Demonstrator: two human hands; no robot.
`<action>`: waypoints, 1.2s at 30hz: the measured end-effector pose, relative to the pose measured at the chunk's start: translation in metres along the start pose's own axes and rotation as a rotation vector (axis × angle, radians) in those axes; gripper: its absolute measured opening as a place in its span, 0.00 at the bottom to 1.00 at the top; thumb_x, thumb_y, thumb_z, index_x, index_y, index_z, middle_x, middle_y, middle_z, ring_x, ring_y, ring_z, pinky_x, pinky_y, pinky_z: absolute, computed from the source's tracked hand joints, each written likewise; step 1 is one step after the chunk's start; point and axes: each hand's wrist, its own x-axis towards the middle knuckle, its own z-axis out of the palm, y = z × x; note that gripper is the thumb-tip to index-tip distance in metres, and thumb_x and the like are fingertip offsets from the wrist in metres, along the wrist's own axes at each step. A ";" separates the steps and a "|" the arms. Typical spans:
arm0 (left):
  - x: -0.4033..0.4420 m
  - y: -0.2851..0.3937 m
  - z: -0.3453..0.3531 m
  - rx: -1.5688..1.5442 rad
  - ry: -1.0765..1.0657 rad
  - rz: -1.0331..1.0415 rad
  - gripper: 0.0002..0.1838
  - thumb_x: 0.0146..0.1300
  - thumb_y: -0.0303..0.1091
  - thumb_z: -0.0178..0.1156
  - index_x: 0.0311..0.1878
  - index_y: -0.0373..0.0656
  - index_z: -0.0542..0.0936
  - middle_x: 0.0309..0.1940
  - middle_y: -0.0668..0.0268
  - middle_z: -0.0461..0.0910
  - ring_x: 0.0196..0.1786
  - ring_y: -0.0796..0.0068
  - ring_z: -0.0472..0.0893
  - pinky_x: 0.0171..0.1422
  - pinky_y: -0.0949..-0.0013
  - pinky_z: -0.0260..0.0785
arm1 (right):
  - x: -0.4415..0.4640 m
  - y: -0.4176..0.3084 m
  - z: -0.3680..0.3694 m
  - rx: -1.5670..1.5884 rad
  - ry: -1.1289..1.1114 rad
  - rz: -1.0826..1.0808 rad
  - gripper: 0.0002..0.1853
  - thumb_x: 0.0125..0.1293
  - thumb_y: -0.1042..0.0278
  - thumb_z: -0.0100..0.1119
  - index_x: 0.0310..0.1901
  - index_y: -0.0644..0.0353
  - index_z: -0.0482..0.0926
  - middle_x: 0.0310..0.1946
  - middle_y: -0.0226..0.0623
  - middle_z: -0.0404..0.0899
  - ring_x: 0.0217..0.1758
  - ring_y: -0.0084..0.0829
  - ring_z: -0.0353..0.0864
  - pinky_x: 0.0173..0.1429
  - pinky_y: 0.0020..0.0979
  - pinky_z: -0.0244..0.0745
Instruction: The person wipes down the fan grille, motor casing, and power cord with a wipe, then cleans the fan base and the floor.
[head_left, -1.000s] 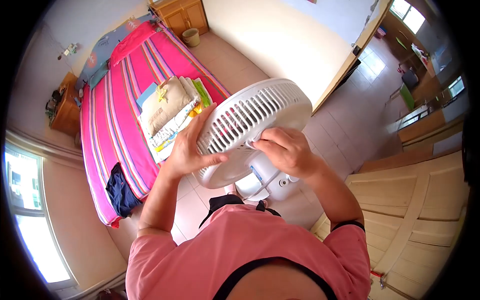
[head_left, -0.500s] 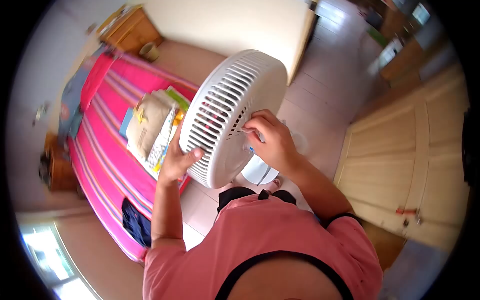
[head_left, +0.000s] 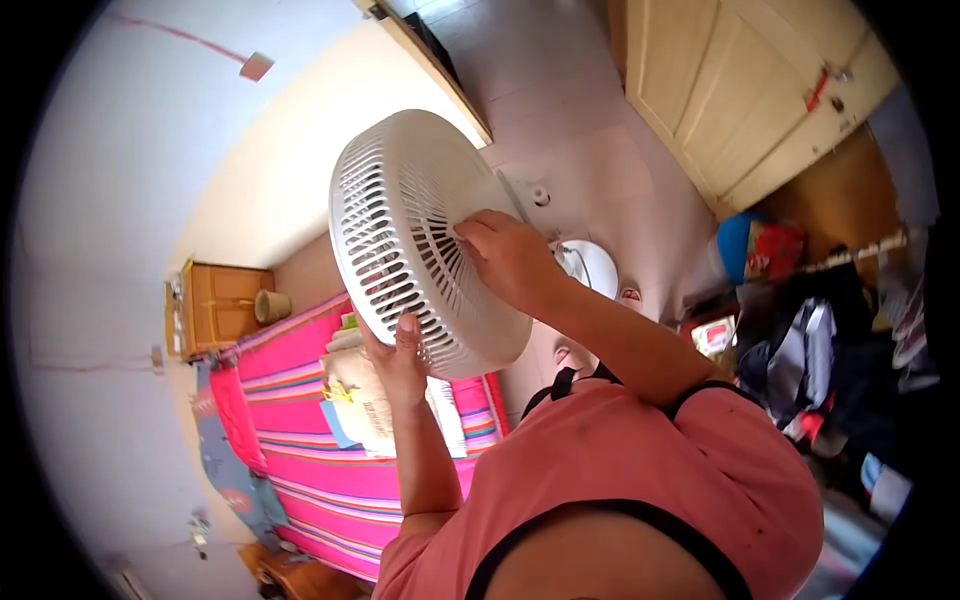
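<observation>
A round white fan head (head_left: 440,260) with a slatted housing is held up in front of me, tilted on its edge. My left hand (head_left: 398,365) grips its lower rim, the thumb lying over the slats and the other fingers out of sight behind. At the slotted flat face is my right hand (head_left: 512,262), its fingers bent together against the vents. Whatever those fingers may hold is hidden. Below, on the floor by my feet, a round white base (head_left: 590,266) shows partly past my right forearm.
Left of me is a bed with a pink striped cover (head_left: 300,440), folded cloths (head_left: 360,390) on it. A wooden cabinet (head_left: 228,308) and a small bin (head_left: 272,306) stand beyond. To the right are a wooden door (head_left: 750,90), a blue container (head_left: 735,247) and piled clothes (head_left: 800,350).
My view has turned right, bringing the clothes pile into sight. The fan head has turned in my hands, showing more of its slotted face. My right hand stays against that face.
</observation>
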 end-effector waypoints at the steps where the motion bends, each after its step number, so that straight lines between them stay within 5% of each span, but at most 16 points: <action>1: -0.001 -0.002 -0.003 0.007 0.025 0.007 0.34 0.66 0.38 0.61 0.69 0.36 0.59 0.59 0.58 0.71 0.59 0.67 0.72 0.65 0.65 0.63 | -0.001 -0.009 0.000 -0.034 -0.008 0.041 0.09 0.58 0.78 0.59 0.41 0.62 0.80 0.40 0.42 0.81 0.41 0.44 0.81 0.45 0.39 0.77; 6: -0.002 -0.003 0.001 -0.090 0.105 -0.062 0.39 0.61 0.44 0.65 0.68 0.35 0.60 0.59 0.59 0.70 0.59 0.68 0.71 0.66 0.65 0.60 | -0.013 -0.051 -0.015 0.311 0.100 -0.011 0.09 0.59 0.76 0.59 0.41 0.61 0.81 0.41 0.42 0.81 0.43 0.44 0.81 0.48 0.39 0.77; 12: 0.003 -0.005 -0.002 -0.030 0.073 -0.013 0.29 0.69 0.37 0.53 0.69 0.39 0.59 0.60 0.57 0.71 0.58 0.65 0.74 0.62 0.62 0.69 | -0.017 0.002 0.010 0.190 0.125 0.082 0.09 0.59 0.76 0.61 0.42 0.63 0.81 0.42 0.44 0.81 0.45 0.44 0.81 0.49 0.37 0.77; 15: 0.000 -0.002 0.005 -0.091 0.114 -0.018 0.28 0.70 0.39 0.53 0.68 0.38 0.60 0.59 0.56 0.72 0.57 0.64 0.75 0.60 0.62 0.71 | -0.032 -0.026 -0.004 0.425 0.086 0.074 0.09 0.59 0.78 0.60 0.42 0.64 0.81 0.41 0.43 0.81 0.44 0.44 0.81 0.49 0.37 0.77; 17: 0.000 -0.005 0.000 -0.070 0.085 0.017 0.28 0.70 0.41 0.53 0.68 0.37 0.61 0.58 0.55 0.72 0.56 0.63 0.76 0.58 0.62 0.71 | -0.047 -0.045 -0.014 0.517 0.133 -0.096 0.10 0.57 0.80 0.59 0.42 0.64 0.81 0.40 0.43 0.80 0.44 0.43 0.81 0.48 0.37 0.77; 24: 0.000 -0.004 -0.008 -0.048 0.059 -0.028 0.34 0.65 0.38 0.59 0.69 0.33 0.58 0.62 0.52 0.69 0.61 0.62 0.73 0.64 0.61 0.67 | -0.019 0.006 0.010 0.222 0.152 0.054 0.11 0.57 0.81 0.59 0.43 0.62 0.82 0.38 0.41 0.80 0.40 0.45 0.81 0.43 0.37 0.78; 29: -0.004 -0.003 0.000 -0.045 0.214 -0.100 0.31 0.68 0.42 0.55 0.68 0.36 0.61 0.57 0.53 0.73 0.56 0.60 0.77 0.57 0.59 0.75 | -0.052 -0.054 -0.014 0.511 0.154 -0.162 0.14 0.55 0.79 0.62 0.45 0.58 0.83 0.39 0.40 0.80 0.40 0.43 0.81 0.43 0.36 0.78; 33: -0.006 -0.007 -0.011 -0.063 0.181 -0.158 0.31 0.67 0.43 0.56 0.68 0.36 0.61 0.58 0.53 0.73 0.57 0.60 0.77 0.58 0.59 0.75 | -0.046 0.001 0.019 0.220 0.199 0.084 0.14 0.54 0.81 0.60 0.44 0.59 0.81 0.42 0.41 0.78 0.41 0.41 0.80 0.44 0.35 0.77; 36: -0.007 -0.029 -0.040 -0.079 0.063 -0.167 0.33 0.67 0.46 0.55 0.69 0.37 0.60 0.60 0.54 0.72 0.60 0.59 0.75 0.62 0.58 0.72 | -0.049 -0.015 0.008 0.306 0.183 0.122 0.12 0.56 0.78 0.58 0.42 0.59 0.82 0.39 0.39 0.79 0.41 0.40 0.80 0.46 0.36 0.77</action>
